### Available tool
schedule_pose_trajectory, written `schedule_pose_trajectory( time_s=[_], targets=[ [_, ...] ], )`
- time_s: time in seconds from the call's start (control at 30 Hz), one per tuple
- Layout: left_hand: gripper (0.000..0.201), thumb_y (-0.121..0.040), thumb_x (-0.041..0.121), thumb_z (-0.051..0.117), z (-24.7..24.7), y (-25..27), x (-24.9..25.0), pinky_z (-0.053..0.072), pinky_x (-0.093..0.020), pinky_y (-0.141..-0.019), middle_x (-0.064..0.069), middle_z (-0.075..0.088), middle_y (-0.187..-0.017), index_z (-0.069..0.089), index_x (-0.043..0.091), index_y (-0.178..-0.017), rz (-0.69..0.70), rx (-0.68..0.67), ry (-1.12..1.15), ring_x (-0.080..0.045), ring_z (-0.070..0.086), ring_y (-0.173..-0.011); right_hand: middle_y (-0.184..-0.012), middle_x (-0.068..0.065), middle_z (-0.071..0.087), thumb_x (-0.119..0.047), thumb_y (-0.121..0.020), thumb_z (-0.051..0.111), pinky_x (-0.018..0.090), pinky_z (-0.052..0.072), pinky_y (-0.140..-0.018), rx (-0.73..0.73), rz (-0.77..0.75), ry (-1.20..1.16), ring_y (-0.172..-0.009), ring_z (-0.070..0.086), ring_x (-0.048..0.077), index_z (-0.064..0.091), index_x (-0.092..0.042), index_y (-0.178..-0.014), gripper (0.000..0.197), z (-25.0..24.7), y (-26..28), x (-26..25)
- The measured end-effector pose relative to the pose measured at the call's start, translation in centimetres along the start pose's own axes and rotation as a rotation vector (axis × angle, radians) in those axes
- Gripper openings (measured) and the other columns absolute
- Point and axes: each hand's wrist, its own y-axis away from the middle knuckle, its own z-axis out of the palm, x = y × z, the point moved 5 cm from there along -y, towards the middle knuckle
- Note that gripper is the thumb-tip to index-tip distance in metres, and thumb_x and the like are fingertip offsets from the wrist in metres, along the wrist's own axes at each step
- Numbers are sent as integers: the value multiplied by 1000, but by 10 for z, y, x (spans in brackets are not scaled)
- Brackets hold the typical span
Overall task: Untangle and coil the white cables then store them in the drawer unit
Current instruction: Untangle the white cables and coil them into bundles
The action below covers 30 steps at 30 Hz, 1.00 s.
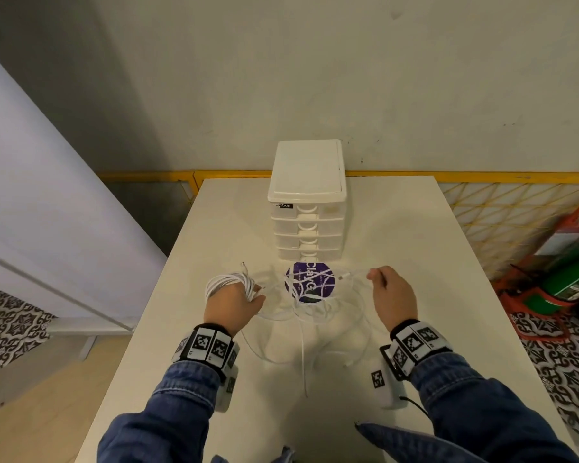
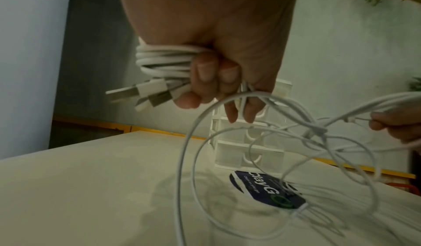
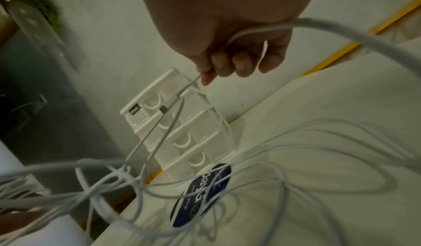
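My left hand (image 1: pixel 233 304) grips a coiled bundle of white cable (image 1: pixel 226 281); in the left wrist view the coil (image 2: pixel 164 61) wraps round the fingers and two USB plugs (image 2: pixel 141 94) stick out. My right hand (image 1: pixel 390 292) pinches a thin white cable near its connector (image 3: pixel 163 109) and holds it above the table. Between the hands hangs a tangle of loose white cables (image 1: pixel 310 307), knotted (image 2: pixel 317 130) in mid-air and trailing over the table. The white drawer unit (image 1: pixel 306 202) stands behind, with every drawer pushed in.
A round dark purple sticker (image 1: pixel 310 283) lies on the white table (image 1: pixel 398 235) just in front of the drawer unit. A yellow rail (image 1: pixel 448 177) runs behind the table. A green and red object (image 1: pixel 569 279) sits on the floor at right.
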Motion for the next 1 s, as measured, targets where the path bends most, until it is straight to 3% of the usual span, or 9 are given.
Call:
schedule_pose_trajectory(
  time_s=[0.13, 0.2, 0.33, 0.47, 0.6, 0.7, 0.83, 0.93, 1.0],
  targets=[
    [30, -84, 35, 59, 2, -1, 0, 38, -25, -60, 2, 55, -62, 53, 17, -60, 6, -39, -14, -21, 58, -67, -90, -2, 65, -17, -92, 50, 27, 40, -76, -290, -164, 43, -87, 60, 18, 67, -17, -86, 18, 24, 6, -13],
    [32, -83, 33, 59, 4, 0, 2, 37, -25, -58, 3, 51, -59, 48, 19, -56, 26, -50, -11, -21, 57, -65, -97, 0, 65, -19, -93, 49, 32, 44, -85, -382, -116, 173, -94, 60, 21, 69, -18, -89, 21, 37, 8, -9],
    [25, -78, 39, 70, 1, -1, -5, 48, -27, -72, -1, 63, -78, 63, 16, -82, -8, -131, -71, -17, 61, -77, -108, 9, 66, -22, -95, 41, 34, 45, -85, -300, 99, 325, -100, 59, 28, 63, -11, -100, 25, 24, 0, 18],
    [33, -74, 40, 67, 1, 8, -14, 45, -27, -67, -2, 51, -70, 47, 16, -65, -12, -240, -266, -19, 53, -72, -103, 17, 66, -26, -96, 42, 35, 46, -81, -317, 169, 323, -95, 59, 32, 61, -4, -98, 29, 20, 2, 39],
    [28, -80, 32, 63, 0, 11, -17, 47, -30, -67, -8, 63, -71, 58, 9, -65, -26, -168, -11, -23, 60, -72, -112, 13, 62, -27, -97, 40, 36, 44, -84, -151, 209, 375, -103, 57, 31, 58, -12, -114, 29, 14, 8, 43],
    [32, -85, 36, 64, -10, 9, -15, 54, -36, -69, -8, 68, -68, 66, 9, -69, -10, -62, 186, -23, 66, -67, -128, 13, 49, -35, -95, 44, 41, 38, -96, -131, 89, 487, -118, 44, 30, 49, -16, -130, 40, 14, 4, 27],
    [21, -85, 34, 68, -28, 10, 0, 55, -34, -75, -2, 70, -70, 72, 14, -89, 36, 65, 322, -18, 68, -71, -120, 9, 54, -34, -93, 51, 35, 36, -96, -80, -199, 256, -113, 46, 25, 60, -14, -120, 34, 17, 5, -27],
    [23, -87, 32, 66, -42, 14, 12, 52, -29, -73, 0, 67, -64, 72, 11, -94, 50, 158, 378, -19, 66, -70, -104, 1, 63, -36, -93, 48, 26, 44, -88, -269, -342, -193, -99, 58, 15, 66, -15, -107, 31, 23, 20, -72],
    [21, -87, 30, 66, -53, 17, 19, 54, -33, -72, -5, 69, -66, 72, 11, -91, 48, 221, 427, -22, 67, -69, -98, -3, 66, -34, -90, 54, 18, 45, -82, -379, -368, -308, -91, 59, 5, 67, -18, -102, 24, 29, 32, -91]
  ],
)
